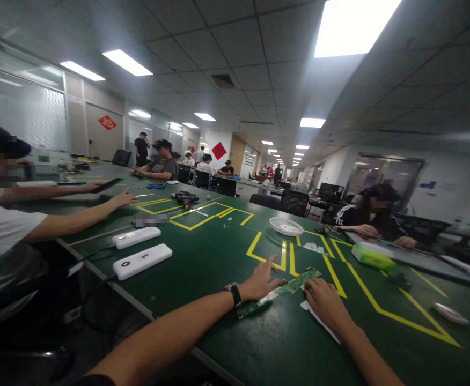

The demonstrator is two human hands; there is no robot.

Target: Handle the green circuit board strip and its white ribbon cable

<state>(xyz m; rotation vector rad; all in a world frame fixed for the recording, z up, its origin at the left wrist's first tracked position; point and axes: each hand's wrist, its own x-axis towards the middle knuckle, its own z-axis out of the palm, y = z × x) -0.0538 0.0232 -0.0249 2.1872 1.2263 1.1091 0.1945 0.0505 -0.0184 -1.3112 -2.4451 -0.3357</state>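
Note:
A long, narrow green circuit board (293, 285) lies slantwise on the green table in front of me. My left hand (261, 280), with a dark watch at the wrist, is over the board's far edge. Its fingers are apart and its thumb is by the board. At the board's right end, my right hand (327, 301) has its fingers curled against the near edge; the palm side is hidden. Under that hand a white strip (322, 323), perhaps paper, sticks out. Beyond the board stands a clear round plastic dish (286, 226) with small pieces in it.
Yellow tape (364, 287) outlines areas on the table (203, 273). Two white power banks (142, 261) with cables lie at the left. A green-and-white packet (374, 257) and a pale oblong object (450, 313) lie at the right. People sit at both sides.

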